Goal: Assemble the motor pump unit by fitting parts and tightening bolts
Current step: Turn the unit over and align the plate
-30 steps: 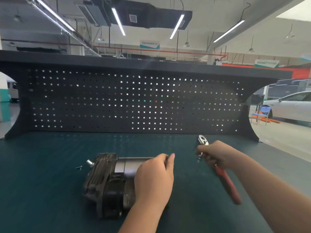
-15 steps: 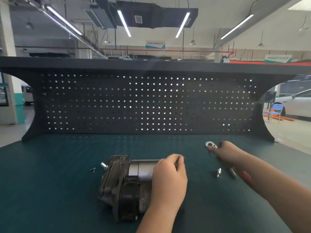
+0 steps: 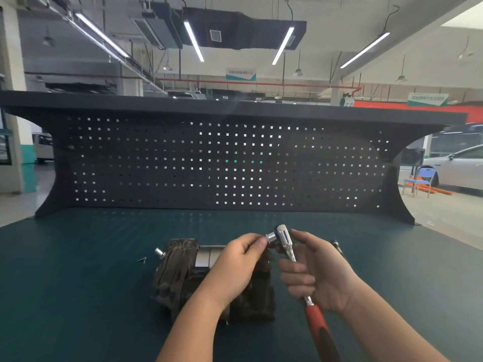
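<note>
Head view: right hand (image 3: 317, 275) clenched round chrome shaft of red-handled ratchet wrench (image 3: 296, 270), head up. Left hand (image 3: 239, 262) pinching small silver socket (image 3: 271, 236) against that head. Just below both grips, dark cast-metal motor pump unit (image 3: 183, 273) lying on green bench mat (image 3: 78, 283).

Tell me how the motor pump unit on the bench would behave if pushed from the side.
The motor pump unit looks like ribbed cast metal with a steel cylinder, so it is probably heavy and stiff. It lies on its side with a broad blocky base, so it would likely slide or resist rather than roll. The green bench mat probably adds grip.
</note>
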The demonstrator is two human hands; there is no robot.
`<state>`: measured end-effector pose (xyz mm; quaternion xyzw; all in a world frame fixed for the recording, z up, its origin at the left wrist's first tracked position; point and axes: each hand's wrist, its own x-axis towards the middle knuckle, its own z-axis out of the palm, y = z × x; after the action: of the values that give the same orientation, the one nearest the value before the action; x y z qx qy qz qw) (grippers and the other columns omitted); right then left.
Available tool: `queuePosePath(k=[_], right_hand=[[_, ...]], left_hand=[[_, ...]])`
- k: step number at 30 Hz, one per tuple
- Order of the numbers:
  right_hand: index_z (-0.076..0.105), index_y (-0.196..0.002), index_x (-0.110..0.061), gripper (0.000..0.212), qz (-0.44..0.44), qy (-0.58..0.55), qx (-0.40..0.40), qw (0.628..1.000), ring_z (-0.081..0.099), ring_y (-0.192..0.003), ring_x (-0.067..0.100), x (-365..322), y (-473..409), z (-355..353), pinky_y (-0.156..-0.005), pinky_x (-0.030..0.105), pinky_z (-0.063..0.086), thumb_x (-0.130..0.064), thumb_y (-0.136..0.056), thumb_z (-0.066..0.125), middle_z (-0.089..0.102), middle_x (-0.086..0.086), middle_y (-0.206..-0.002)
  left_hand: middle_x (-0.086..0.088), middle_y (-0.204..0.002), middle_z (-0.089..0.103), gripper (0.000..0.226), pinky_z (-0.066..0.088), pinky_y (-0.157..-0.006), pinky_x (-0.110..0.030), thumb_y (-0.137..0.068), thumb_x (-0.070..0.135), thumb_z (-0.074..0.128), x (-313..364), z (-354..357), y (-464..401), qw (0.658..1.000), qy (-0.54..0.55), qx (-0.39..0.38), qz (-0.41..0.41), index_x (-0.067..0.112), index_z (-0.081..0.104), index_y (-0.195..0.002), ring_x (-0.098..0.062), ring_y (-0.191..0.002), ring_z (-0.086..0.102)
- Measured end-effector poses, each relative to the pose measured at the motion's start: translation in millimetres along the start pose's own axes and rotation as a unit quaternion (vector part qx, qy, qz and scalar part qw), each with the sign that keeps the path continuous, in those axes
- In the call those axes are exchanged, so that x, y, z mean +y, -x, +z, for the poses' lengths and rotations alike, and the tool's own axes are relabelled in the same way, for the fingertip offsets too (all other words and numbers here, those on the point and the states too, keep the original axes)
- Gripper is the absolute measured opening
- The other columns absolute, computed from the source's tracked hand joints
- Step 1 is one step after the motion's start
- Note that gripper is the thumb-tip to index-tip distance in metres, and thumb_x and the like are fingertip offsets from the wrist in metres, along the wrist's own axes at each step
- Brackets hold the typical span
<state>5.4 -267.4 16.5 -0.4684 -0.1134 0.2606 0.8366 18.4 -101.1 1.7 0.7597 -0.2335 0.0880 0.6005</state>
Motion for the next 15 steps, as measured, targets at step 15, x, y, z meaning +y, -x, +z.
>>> queuePosePath(k=[15], right_hand=[[0.062,-0.061,-0.016,0.038,0.02,0.059,0.056,0.996,0.024,-0.029,0.005,-0.7,3.5,3.7,-0.028,0.014,0.019,-0.049,-0.08,0.061,0.028,-0.004,-0.043]], left_hand=[[0.008,-0.073,0.067,0.008,0.048,-0.072,-0.02,-0.091,0.011,0.064,-5.7,5.0,-3.2,0.99,0.139,0.021,0.021,0.014,0.064,-0.084,-0.004,-0.072,0.063]])
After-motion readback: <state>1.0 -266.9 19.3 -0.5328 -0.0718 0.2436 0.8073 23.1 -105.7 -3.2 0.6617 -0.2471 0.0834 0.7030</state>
